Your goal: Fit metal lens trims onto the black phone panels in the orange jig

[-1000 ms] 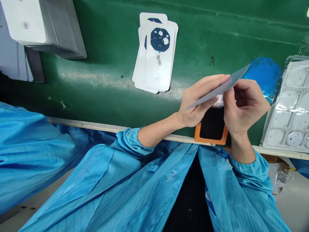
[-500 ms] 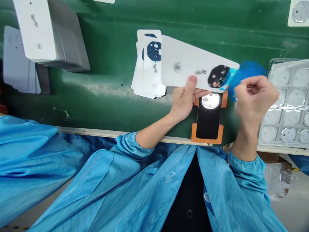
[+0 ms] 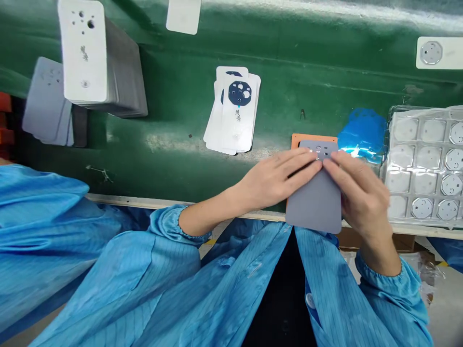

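Observation:
A grey phone back panel (image 3: 314, 205) with small camera holes near its far end lies over an orange fixture (image 3: 297, 139), at a slight tilt to it. My left hand (image 3: 277, 180) holds the panel from the left, its fingertips at the holes. My right hand (image 3: 363, 193) grips the right edge, thumb hidden, with its fingers also on the far end of the panel. The fingertips of both hands nearly meet. Most of the fixture and its black bed are hidden beneath the panel.
Several white back panels (image 3: 246, 127) are piled left of the fixture. A tall stack of panels (image 3: 85, 72) and grey panels (image 3: 43, 103) stand farther left. Blue film pieces (image 3: 363, 132) lie beside a clear tray (image 3: 400, 180) with round-cornered discs. A person's blue sleeve (image 3: 36, 212) is at left.
The white panel in my left hand has given way to a grey face over the fixture. My right hand has left the blue film and moved onto the panel.

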Tool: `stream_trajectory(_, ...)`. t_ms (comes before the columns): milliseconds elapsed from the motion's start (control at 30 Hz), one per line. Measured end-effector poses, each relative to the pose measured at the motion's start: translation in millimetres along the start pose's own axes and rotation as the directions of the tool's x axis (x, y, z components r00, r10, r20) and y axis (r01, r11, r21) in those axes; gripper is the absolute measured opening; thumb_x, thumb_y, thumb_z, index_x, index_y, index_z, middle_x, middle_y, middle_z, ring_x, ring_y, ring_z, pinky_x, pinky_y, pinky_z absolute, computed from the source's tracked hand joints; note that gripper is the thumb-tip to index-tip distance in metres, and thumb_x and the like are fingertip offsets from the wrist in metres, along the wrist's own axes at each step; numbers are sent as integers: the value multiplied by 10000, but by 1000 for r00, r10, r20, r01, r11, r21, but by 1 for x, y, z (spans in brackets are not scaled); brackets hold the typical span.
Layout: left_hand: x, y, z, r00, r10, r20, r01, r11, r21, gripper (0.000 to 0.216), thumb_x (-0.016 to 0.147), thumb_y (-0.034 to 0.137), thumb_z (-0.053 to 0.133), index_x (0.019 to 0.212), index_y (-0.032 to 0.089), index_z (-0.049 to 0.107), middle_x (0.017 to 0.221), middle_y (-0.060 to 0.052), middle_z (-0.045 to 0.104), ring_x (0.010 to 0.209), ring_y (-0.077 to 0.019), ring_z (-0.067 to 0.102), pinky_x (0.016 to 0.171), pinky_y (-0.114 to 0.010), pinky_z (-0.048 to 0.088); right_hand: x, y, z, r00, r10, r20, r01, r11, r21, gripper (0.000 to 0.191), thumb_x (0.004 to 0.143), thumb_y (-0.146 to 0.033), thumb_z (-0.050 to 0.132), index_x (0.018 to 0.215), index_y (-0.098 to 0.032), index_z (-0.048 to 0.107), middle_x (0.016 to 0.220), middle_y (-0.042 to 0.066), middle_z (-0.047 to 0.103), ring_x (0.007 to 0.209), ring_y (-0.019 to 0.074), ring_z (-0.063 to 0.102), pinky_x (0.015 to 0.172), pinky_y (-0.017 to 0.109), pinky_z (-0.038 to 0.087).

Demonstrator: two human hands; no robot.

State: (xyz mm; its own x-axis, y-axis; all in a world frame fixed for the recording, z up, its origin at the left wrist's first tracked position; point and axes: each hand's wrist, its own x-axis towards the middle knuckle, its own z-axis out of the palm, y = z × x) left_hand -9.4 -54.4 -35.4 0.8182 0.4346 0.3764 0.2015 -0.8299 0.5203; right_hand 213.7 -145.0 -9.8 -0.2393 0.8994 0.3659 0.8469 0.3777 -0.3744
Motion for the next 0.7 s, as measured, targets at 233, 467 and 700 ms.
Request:
stream_trajectory(233,-6,-6,27,992,112,57,-123,955,270,376,983,47,436,1355,76,483,1293,-180,630,1307,-274,559,1073,-433,522,-20,22,25,985,-102,141,113,991,-75,508,957,-23,490,1454,-127,476,1366,166,608,1315,287,546,1078,453,507)
stream_trajectory(467,-10,-12,30,999,42,32,-48,969,242,384,961,60,456,1333,128,520,1305,-169,634,1306,-260,564,1055,-431,535,-13,29,24,976,-155,155,164,985,-48,469,957,-27,498,1419,-108,515,1353,173,616,1305,278,557,1078,428,511)
stream_trajectory(700,-5,-12,32,987,-55,153,12,962,272,363,896,120,536,1258,92,562,1466,-268,475,1431,-363,389,1143,-548,399,-7,28,28,932,-110,346,164,978,-129,544,951,-68,440,1493,-75,401,1498,183,465,1431,304,392,1175,510,372)
